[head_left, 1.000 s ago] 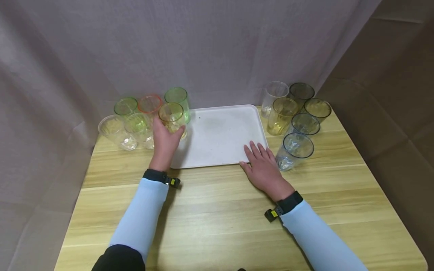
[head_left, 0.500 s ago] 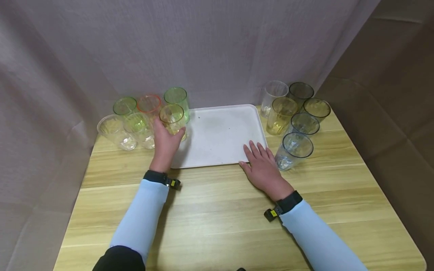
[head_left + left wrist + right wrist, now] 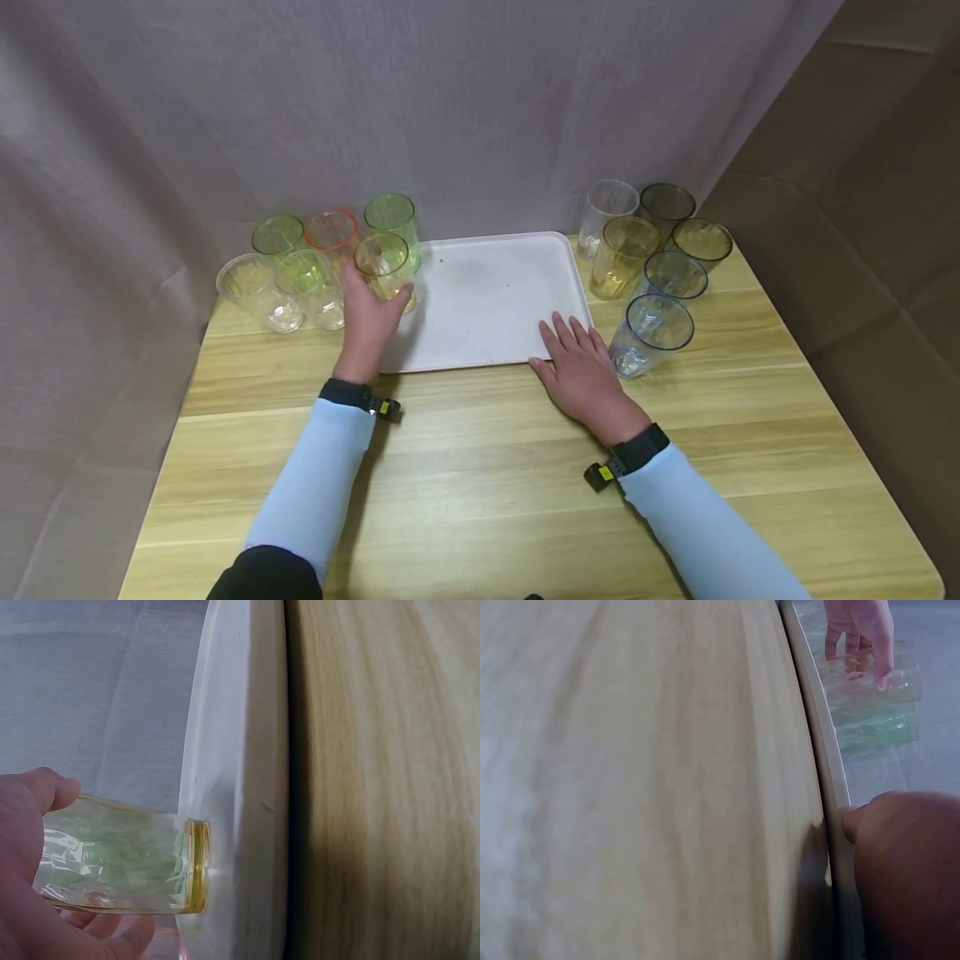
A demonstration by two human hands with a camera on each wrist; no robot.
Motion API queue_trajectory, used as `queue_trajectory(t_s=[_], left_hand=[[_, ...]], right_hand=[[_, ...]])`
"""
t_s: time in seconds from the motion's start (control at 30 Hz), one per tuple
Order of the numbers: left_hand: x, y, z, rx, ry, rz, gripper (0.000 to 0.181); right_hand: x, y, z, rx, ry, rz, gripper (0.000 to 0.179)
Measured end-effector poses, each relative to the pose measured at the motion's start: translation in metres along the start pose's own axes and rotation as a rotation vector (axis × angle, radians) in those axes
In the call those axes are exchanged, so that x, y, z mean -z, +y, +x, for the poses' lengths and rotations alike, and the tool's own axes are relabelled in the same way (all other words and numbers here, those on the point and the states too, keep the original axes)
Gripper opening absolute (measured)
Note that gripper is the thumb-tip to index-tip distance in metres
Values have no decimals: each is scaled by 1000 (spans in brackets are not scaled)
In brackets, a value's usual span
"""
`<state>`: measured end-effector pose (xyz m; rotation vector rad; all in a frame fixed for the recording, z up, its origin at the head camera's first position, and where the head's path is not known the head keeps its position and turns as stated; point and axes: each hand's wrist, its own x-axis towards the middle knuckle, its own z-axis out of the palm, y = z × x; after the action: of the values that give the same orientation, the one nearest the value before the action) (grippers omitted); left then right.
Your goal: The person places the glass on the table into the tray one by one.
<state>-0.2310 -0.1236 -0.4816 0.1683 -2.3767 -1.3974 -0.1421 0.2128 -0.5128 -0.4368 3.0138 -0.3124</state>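
My left hand [image 3: 367, 321] grips a pale yellow glass tumbler [image 3: 386, 271], thumb on its near right side and fingers around the left. The tumbler stands upright over the left end of a white rectangular tray [image 3: 495, 292]. In the left wrist view its thick amber base [image 3: 197, 866] is right at the tray's surface. My right hand [image 3: 581, 375] lies flat with fingers spread at the tray's front right corner, fingertips over the rim. Close beside that hand stands a blue-rimmed tumbler [image 3: 654, 329]. A green tumbler [image 3: 397, 218] is just behind the gripped one.
Left of the tray cluster an orange-rimmed tumbler [image 3: 332, 229], a green-rimmed one [image 3: 277, 236] and clear ones, including a tilted-looking clear glass [image 3: 258, 292]. Several tinted tumblers, among them an amber one [image 3: 626, 258], stand at the right. A grey curtain [image 3: 480, 108] hangs behind the wooden table [image 3: 480, 475].
The left hand and the yellow tumbler have shifted very slightly right and toward the near side. My right hand stays put on the tray corner.
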Motion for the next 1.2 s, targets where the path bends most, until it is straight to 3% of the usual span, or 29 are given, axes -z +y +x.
queue_trajectory(t_s=[0.17, 0.27, 0.43, 0.57, 0.7, 0.87, 0.97, 1.03, 1.13, 1.2], left_hand=[[2, -1, -2, 15, -26, -10, 99], [11, 2, -10, 47, -73, -4, 107], [40, 11, -33, 111, -160, 33, 111], [72, 11, -51, 108, -189, 75, 90], [104, -1, -60, 74, -103, 120, 57], [142, -19, -60, 125, 113, 181, 38], [159, -30, -55, 173, 219, 180, 45], [167, -37, -48, 192, 250, 163, 57], [176, -46, -32, 227, 215, 102, 79], [181, -53, -21, 263, 159, 72, 95]], right_hand=[[1, -1, 0, 0, 2, 0, 71], [1, -2, 0, 1, 3, 4, 70], [1, -4, 0, -1, -4, 10, 70], [2, -4, -1, -6, -12, 6, 71], [2, -4, -1, -15, -13, 5, 71], [2, -4, -1, -14, -18, 12, 71], [2, -4, 0, -10, -19, 8, 71], [2, -4, 0, -11, -17, 6, 71], [2, -4, 1, -12, -15, 5, 70], [1, -4, 1, -9, -16, 7, 70]])
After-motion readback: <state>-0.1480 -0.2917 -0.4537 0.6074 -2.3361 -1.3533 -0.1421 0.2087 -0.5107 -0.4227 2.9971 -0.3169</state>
